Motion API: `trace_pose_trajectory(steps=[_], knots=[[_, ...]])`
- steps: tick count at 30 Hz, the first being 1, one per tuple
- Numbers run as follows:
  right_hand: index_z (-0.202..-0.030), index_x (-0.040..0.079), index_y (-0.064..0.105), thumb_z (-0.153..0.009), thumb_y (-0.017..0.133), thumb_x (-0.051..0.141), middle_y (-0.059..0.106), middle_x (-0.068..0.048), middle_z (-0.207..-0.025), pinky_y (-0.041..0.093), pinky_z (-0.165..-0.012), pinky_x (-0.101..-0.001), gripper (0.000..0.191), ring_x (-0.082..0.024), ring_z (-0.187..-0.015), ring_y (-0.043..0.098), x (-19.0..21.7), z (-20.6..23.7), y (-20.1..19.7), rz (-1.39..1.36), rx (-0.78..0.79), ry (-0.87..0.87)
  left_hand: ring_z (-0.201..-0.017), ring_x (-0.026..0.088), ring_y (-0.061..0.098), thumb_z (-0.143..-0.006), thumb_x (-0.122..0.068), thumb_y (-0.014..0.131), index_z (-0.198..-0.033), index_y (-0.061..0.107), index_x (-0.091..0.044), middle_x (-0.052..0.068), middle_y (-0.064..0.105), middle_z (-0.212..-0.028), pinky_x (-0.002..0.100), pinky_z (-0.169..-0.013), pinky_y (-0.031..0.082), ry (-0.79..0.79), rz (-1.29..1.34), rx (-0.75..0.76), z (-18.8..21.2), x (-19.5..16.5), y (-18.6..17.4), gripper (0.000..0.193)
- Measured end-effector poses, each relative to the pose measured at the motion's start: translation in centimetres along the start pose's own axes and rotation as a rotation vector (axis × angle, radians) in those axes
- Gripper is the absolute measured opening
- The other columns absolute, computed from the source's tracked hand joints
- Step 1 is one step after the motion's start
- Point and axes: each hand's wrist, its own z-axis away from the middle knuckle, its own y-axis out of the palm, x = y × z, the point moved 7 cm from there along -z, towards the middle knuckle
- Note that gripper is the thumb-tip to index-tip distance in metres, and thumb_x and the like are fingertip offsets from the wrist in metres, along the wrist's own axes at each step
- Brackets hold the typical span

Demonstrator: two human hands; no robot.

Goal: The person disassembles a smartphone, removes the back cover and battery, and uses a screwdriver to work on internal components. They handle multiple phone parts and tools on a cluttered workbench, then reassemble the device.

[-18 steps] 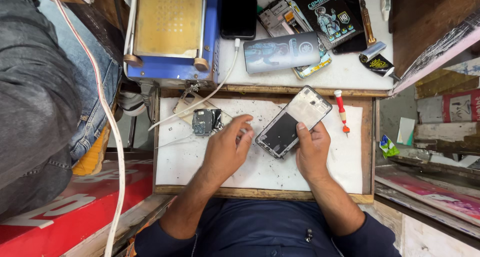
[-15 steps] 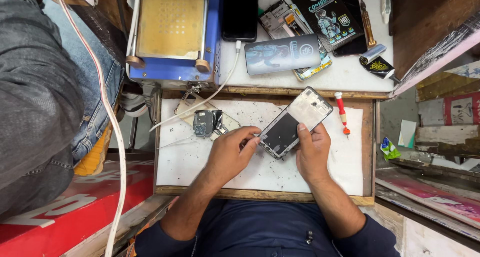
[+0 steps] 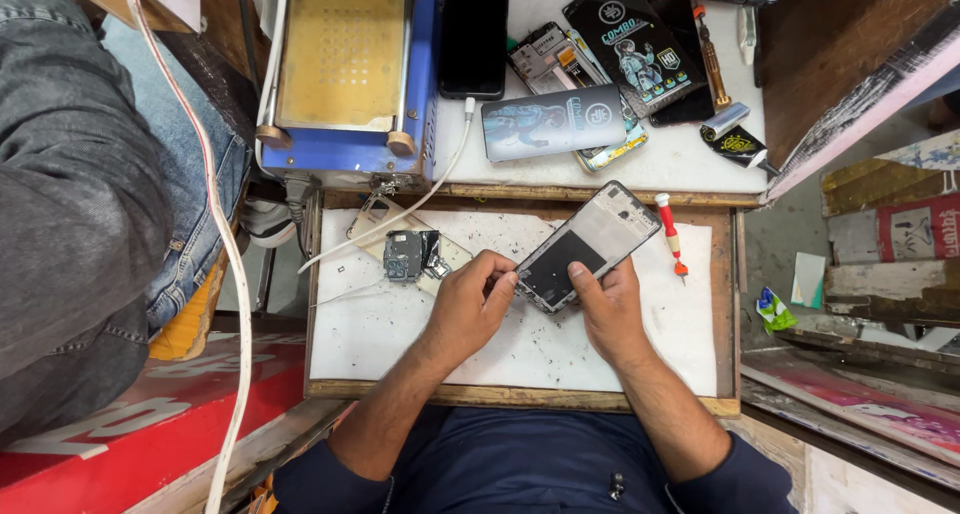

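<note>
Fingers pinching the opened phone.
Your left hand and right hand grip its lower edge; squeeze unevenly and it could flex or slip.

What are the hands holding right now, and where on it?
Both hold the opened phone frame at its near end: the right hand with thumb on its lower face, the left hand pinching its lower left corner.

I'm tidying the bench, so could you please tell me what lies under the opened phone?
Under the opened phone lies the white mat, speckled with dark bits. Anything directly beneath the phone is hidden.
</note>
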Motion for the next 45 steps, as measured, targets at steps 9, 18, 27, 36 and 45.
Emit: trace_pose_trajectory(steps=[9,18,27,36,45], knots=[[-0.135,0.007,0.041,-0.095,0.062,0.009,0.062,-0.006,-0.122,0.057,-0.096,-0.0316,0.045,-0.014,-0.111,0.064,1.4,0.3,0.9,-0.143,-0.139,-0.126,-0.075,0.005,0.065,-0.098,-0.008,0.063,-0.117,0.064,0.000,0.001,0.071,-0.090,0.021,-0.067,0.056,-0.152,0.470,-0.062,-0.8,1.2,1.8,0.021],[-0.127,0.001,0.054,-0.100,0.066,0.004,0.065,-0.008,-0.112,0.054,-0.073,-0.0277,0.029,-0.014,-0.092,0.065,0.5,0.7,1.3,-0.204,-0.040,0.036,-0.070,0.007,0.065,-0.100,-0.010,0.062,-0.112,0.069,0.002,0.000,0.071,-0.085,0.023,-0.061,0.051,-0.022,0.151,-0.242,-1.0,0.1,-0.1,0.018],[-0.129,0.003,0.050,-0.098,0.064,0.005,0.065,-0.010,-0.115,0.059,-0.077,-0.0321,0.033,-0.017,-0.098,0.069,1.2,0.5,1.5,-0.263,-0.090,0.088,-0.087,0.007,0.066,-0.100,-0.007,0.060,-0.126,0.064,0.000,0.004,0.071,-0.105,0.023,-0.075,0.058,-0.097,0.455,-0.080,-1.4,1.0,0.9,0.028],[-0.133,0.000,0.048,-0.100,0.062,0.003,0.063,-0.012,-0.121,0.062,-0.091,-0.0373,0.036,-0.019,-0.108,0.068,1.3,1.1,2.3,-0.249,-0.013,0.044,-0.071,0.007,0.065,-0.102,-0.007,0.062,-0.108,0.070,0.000,0.003,0.072,-0.087,0.024,-0.062,0.053,-0.034,0.173,-0.263,-1.3,0.5,0.3,0.012],[-0.133,0.001,0.050,-0.100,0.063,0.002,0.063,-0.013,-0.122,0.059,-0.089,-0.0382,0.035,-0.020,-0.108,0.067,1.0,1.1,1.5,-0.241,-0.047,0.024,-0.079,0.006,0.067,-0.100,-0.007,0.062,-0.117,0.069,0.000,0.003,0.072,-0.091,0.022,-0.068,0.057,-0.046,0.336,-0.139,-1.4,0.2,0.6,0.020]])
